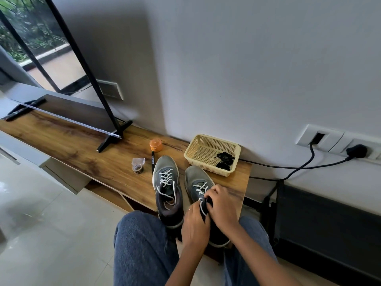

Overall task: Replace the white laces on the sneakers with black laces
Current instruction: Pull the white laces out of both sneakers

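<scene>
- Fingers first: your right hand curls over the top of the right sneaker, fingertips pinching near the upper eyelets, while your left hand grips the white lace where it leaves the tongue.
- Loosen each crossing in turn, I'd judge, rather than hauling on the end; a hard pull will likely jam the lace in the eyelets.
- Steady the shoe with your right hand so it doesn't slide off the wooden shelf edge toward your knees.
- The left sneaker stands just beside, white lace untied but threaded; leave it for later.
- Black laces wait bundled in the cream basket behind the shoes, near enough to reach.
- The marker, tape roll and orange jar sit left of the shoes.
</scene>
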`<state>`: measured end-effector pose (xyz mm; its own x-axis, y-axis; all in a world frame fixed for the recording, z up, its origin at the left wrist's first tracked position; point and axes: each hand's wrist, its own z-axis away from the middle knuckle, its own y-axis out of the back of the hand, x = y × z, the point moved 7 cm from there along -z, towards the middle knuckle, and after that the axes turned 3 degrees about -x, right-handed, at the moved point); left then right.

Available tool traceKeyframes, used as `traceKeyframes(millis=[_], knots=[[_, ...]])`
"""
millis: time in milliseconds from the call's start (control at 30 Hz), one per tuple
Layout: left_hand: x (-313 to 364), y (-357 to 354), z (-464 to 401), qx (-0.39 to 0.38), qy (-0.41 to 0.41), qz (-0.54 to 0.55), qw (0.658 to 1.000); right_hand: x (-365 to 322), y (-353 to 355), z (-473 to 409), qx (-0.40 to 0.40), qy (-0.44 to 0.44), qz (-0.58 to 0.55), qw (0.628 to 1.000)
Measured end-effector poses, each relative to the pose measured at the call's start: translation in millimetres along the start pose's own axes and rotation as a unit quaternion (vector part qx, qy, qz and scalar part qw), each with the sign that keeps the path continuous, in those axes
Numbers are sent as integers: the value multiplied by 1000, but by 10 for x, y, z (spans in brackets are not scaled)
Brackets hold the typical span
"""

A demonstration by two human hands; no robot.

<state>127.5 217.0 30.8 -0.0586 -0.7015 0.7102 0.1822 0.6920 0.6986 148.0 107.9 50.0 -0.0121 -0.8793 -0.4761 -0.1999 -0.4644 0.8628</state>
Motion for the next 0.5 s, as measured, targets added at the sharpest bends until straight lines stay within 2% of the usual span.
traceKeyframes(millis=[67, 233, 300, 367, 500], knots=[[4, -9, -36, -3, 15, 0, 1000, -5, 3, -32, 2, 19, 27, 999], [0, 6, -81, 4, 34, -5, 999, -170, 58, -24, 43, 150, 142, 978], [-15, 0, -71, 5, 44, -4, 999, -140, 8, -41, 35, 163, 151, 974], [-18, -2, -46, 7, 50, -3, 999, -60, -33, -47, 12, 143, 106, 984], [2, -28, 13, -3, 60, 10, 998, 151, 3, 2, 3, 5, -65, 998]])
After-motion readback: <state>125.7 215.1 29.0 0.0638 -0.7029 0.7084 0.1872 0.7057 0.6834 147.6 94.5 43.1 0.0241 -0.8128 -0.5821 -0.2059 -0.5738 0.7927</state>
